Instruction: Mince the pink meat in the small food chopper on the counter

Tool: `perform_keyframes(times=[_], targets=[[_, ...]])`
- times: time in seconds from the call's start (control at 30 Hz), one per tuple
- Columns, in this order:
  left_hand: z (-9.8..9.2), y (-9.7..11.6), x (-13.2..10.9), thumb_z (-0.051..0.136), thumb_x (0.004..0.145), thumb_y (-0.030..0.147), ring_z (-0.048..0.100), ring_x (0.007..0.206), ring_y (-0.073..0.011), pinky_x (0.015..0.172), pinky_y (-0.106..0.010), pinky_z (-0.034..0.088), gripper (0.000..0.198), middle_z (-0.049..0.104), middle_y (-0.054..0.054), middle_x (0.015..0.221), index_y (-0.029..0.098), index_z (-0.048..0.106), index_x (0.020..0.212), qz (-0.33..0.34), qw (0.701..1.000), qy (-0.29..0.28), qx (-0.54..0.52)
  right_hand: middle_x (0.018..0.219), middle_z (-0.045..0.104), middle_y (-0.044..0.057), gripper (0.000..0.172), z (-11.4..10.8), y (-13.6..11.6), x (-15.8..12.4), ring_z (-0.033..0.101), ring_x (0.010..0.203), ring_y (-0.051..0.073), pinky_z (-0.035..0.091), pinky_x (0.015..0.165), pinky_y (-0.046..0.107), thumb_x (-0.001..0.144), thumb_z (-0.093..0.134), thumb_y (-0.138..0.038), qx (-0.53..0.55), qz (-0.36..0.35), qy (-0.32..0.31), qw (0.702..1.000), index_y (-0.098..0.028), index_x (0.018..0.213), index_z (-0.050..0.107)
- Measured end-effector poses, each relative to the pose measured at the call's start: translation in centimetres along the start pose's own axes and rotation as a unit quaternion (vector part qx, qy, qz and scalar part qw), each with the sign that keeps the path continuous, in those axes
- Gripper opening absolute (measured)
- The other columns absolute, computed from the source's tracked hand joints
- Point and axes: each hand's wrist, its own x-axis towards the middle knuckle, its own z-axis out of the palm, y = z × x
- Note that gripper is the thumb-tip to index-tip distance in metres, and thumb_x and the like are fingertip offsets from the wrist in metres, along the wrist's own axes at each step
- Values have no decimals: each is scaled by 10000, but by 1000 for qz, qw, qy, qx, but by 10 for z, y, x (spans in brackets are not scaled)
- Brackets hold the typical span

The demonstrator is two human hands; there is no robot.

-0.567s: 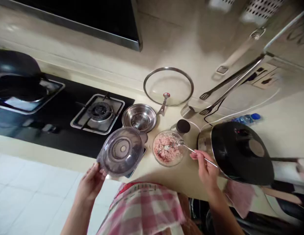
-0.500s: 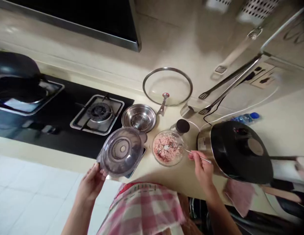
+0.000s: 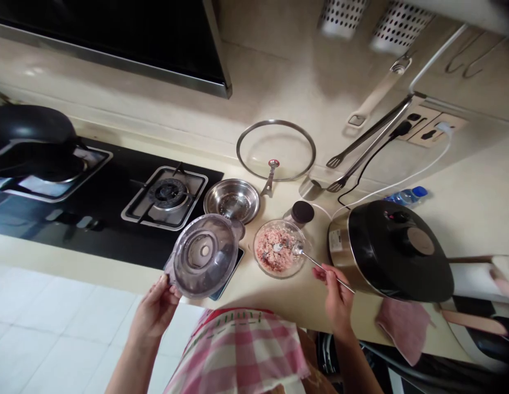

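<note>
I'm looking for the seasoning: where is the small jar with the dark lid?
In the head view, the jar stands on the counter right of centre, just behind the glass bowl of minced meat, left of the rice cooker.

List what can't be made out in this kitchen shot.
- Inside of the rice cooker: head view, its shut black lid hides it.
- Flat thing under the clear bowl that the left hand holds: mostly covered by that bowl.
- Wok: cut off by the left edge.
- Label on the rice cooker's side: too small to read.
</note>
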Motion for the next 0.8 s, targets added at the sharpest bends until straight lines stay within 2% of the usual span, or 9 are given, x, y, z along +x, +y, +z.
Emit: perform_keyframes(times=[0.07, 0.17, 0.37, 0.5, 0.63, 0.8], targets=[[0, 1, -2, 723, 709, 118, 533, 414, -69, 408, -142, 483, 139, 571, 23, 516, 129, 597, 651, -6, 1000, 8, 5, 817, 737, 66, 291, -2, -5, -4, 699, 716, 207, 554, 711, 390, 848, 625, -446, 63, 0, 27, 998, -175, 946, 666], [2, 2, -5, 720, 709, 124, 524, 408, -69, 404, -144, 482, 139, 564, 25, 509, 135, 596, 650, -10, 1000, 12, 11, 839, 739, 65, 273, -2, -10, -11, 708, 754, 214, 559, 728, 408, 863, 611, -427, 110, -38, 61, 991, -181, 973, 658], [9, 2, -11, 700, 730, 126, 528, 409, -67, 402, -137, 480, 120, 565, 30, 511, 138, 594, 676, -12, 1000, 2, 13, 818, 735, 87, 300, 3, 3, -15, 699, 707, 209, 572, 696, 380, 883, 580, -446, -15, -22, -2, 1000, -162, 909, 673], [11, 2, -14, 690, 748, 130, 534, 408, -68, 404, -137, 483, 133, 555, 30, 503, 136, 583, 670, -21, 1000, -5, 17, 939, 735, 101, 286, 1, 5, -15, 701, 837, 224, 564, 781, 391, 899, 560, -429, -41, -78, -7, 996, -178, 980, 672], [11, 3, -15, 695, 746, 127, 537, 407, -72, 406, -142, 491, 145, 557, 28, 499, 142, 577, 664, -26, 999, -5, 19, 873, 737, 94, 296, 1, 2, -14, 703, 776, 221, 566, 740, 382, 892, 568, -445, -40, -46, -16, 998, -174, 934, 682], [16, 5, -15, 677, 742, 89, 534, 392, -70, 395, -136, 486, 154, 565, 26, 496, 140, 569, 646, -36, 999, -3, 20, 834, 739, 62, 288, 7, 5, -11, 705, 724, 197, 561, 732, 379, 845, 634, -450, 75, -10, 44, 996, -182, 941, 678]])
